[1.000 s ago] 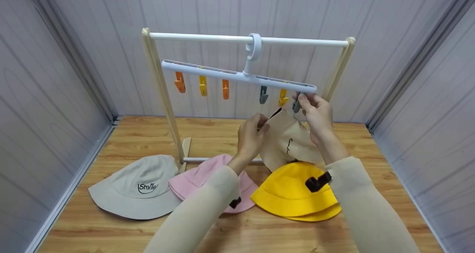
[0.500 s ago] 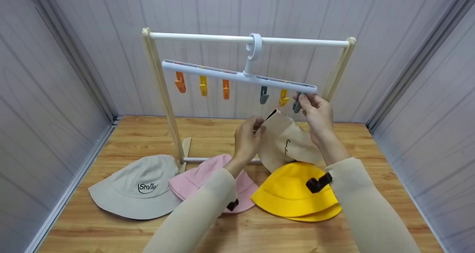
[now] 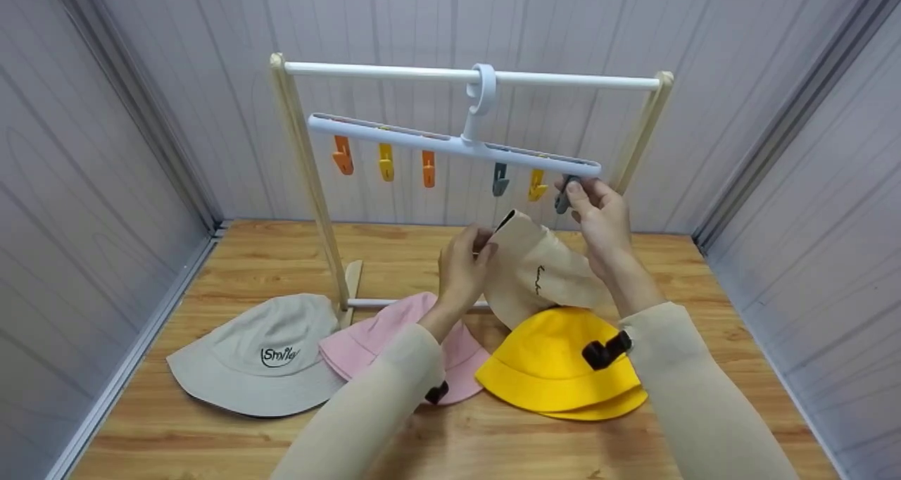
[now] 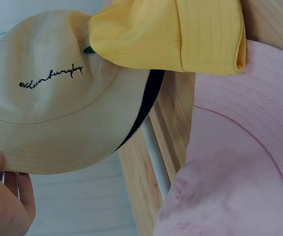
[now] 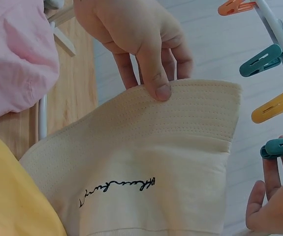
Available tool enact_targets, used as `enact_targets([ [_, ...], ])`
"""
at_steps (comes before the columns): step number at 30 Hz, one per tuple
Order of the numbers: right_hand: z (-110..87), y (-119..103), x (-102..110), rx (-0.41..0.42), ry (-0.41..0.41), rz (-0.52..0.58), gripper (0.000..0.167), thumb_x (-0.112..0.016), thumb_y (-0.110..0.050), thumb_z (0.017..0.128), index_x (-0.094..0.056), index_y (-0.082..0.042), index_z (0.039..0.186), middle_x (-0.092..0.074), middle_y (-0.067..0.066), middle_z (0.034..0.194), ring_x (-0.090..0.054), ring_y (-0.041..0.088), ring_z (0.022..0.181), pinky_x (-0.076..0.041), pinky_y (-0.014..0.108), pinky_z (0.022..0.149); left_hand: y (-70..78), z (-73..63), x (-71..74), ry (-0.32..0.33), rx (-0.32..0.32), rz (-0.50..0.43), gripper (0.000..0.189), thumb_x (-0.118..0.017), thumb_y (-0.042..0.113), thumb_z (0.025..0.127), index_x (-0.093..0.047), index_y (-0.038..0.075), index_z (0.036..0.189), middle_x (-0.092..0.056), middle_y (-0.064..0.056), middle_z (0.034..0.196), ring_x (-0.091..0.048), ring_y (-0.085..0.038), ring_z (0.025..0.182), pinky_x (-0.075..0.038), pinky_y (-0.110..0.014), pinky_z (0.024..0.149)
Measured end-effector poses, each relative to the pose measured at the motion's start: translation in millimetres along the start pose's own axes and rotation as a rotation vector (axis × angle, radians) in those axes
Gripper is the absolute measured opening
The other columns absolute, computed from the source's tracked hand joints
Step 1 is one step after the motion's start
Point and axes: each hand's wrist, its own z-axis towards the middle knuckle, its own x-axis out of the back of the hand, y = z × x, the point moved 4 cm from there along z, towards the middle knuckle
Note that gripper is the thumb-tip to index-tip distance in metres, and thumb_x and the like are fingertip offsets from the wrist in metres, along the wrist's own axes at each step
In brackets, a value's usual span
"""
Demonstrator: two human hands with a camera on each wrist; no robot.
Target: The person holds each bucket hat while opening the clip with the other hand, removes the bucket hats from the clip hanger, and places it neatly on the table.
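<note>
My left hand (image 3: 462,265) pinches the brim of a beige bucket hat (image 3: 517,272) between thumb and fingers. Black script is stitched on the hat, and a dark lining shows at its edge. In the right wrist view the left thumb lies flat on the stitched brim (image 5: 195,108). My right hand (image 3: 607,223) grips the dark grey-green clothespin (image 3: 564,197) at the right end of a white clip hanger (image 3: 415,139). The hat's upper corner sits below and left of that clothespin, apart from it. Whether the clothespin's mouth is spread, I cannot tell.
The hanger tilts down to the right, hooked on a rack's white bar (image 3: 380,70). Several other clothespins (image 3: 429,170) hang along it. On the wooden table lie a grey hat (image 3: 239,367), a pink hat (image 3: 464,367) and a yellow hat (image 3: 549,360), which overlaps the beige one in view.
The left hand has moved a little left and down with the beige hat, away from the clothespin. My right hand has stayed on the clothespin.
</note>
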Motion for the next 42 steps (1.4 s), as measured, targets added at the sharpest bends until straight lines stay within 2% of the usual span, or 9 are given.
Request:
enact_targets([
  [5, -0.5, 1.4, -0.2, 0.023, -0.031, -0.029, 0.041, -0.053, -0.027, 0.113, -0.059, -0.003, 0.146, -0.066, 0.014, 0.140, -0.056, 0.019, 0.126, -0.043, 0.041, 0.111, -2.7, -1.6, 3.0, 0.005, 0.034, -0.020, 0.011, -0.072, 0.006, 0.101, -0.074, 0.009, 0.111, -0.075, -0.006, 0.107, -0.072, -0.020, 0.097, -0.061, -0.033, 0.088],
  [10, -1.9, 2.7, -1.7, 0.043, -0.076, -0.023, 0.047, -0.050, -0.027, 0.114, -0.051, -0.002, 0.154, -0.060, 0.019, 0.148, -0.055, 0.023, 0.134, -0.042, 0.048, 0.118, -6.5, -2.6, 7.0, 0.016, 0.043, -0.045, 0.011, -0.071, 0.006, 0.101, -0.074, 0.008, 0.112, -0.077, -0.006, 0.107, -0.074, -0.020, 0.096, -0.061, -0.033, 0.088],
  [14, -2.1, 4.6, -1.0, 0.056, -0.097, -0.002, 0.050, -0.048, -0.027, 0.115, -0.045, -0.003, 0.158, -0.057, 0.020, 0.152, -0.054, 0.026, 0.137, -0.043, 0.045, 0.118, -8.5, -3.5, 10.0, 0.020, 0.064, -0.081, 0.013, -0.072, 0.006, 0.101, -0.074, 0.009, 0.113, -0.078, -0.005, 0.108, -0.074, -0.020, 0.097, -0.061, -0.033, 0.089],
  [22, -3.4, 6.8, 2.7, 0.075, -0.098, 0.032, 0.054, -0.052, -0.029, 0.113, -0.043, -0.002, 0.160, -0.059, 0.017, 0.150, -0.058, 0.022, 0.131, -0.047, 0.036, 0.111, -7.5, -4.6, 17.1, 0.038, 0.096, -0.129, 0.013, -0.073, 0.008, 0.101, -0.074, 0.009, 0.113, -0.077, -0.004, 0.107, -0.074, -0.019, 0.098, -0.060, -0.033, 0.091],
  [27, -4.3, 8.7, 4.7, 0.066, -0.097, 0.030, 0.057, -0.050, -0.028, 0.114, -0.037, -0.001, 0.162, -0.051, 0.021, 0.157, -0.058, 0.022, 0.132, -0.046, 0.038, 0.114, -6.5, -4.0, 23.7, 0.066, 0.114, -0.139, 0.012, -0.073, 0.009, 0.101, -0.074, 0.009, 0.113, -0.077, -0.004, 0.107, -0.073, -0.019, 0.098, -0.060, -0.035, 0.091],
  [37, -10.5, 13.3, 7.4, 0.076, -0.128, 0.006, 0.050, -0.047, -0.031, 0.115, -0.049, 0.001, 0.154, -0.062, 0.013, 0.144, -0.059, 0.033, 0.133, -0.038, 0.050, 0.122, -10.1, -4.6, 38.4, 0.120, 0.119, -0.187, 0.012, -0.073, 0.007, 0.100, -0.074, 0.008, 0.112, -0.077, -0.005, 0.106, -0.073, -0.021, 0.097, -0.059, -0.039, 0.091],
  [42, -18.8, 18.2, 13.3, 0.103, -0.147, -0.045, 0.051, -0.048, -0.030, 0.115, -0.047, 0.000, 0.156, -0.059, 0.017, 0.150, -0.061, 0.028, 0.133, -0.041, 0.043, 0.121, -14.8, -6.1, 46.0, 0.141, 0.151, -0.205, 0.014, -0.074, 0.008, 0.100, -0.073, 0.006, 0.113, -0.077, -0.007, 0.108, -0.072, -0.022, 0.099, -0.059, -0.039, 0.092],
])
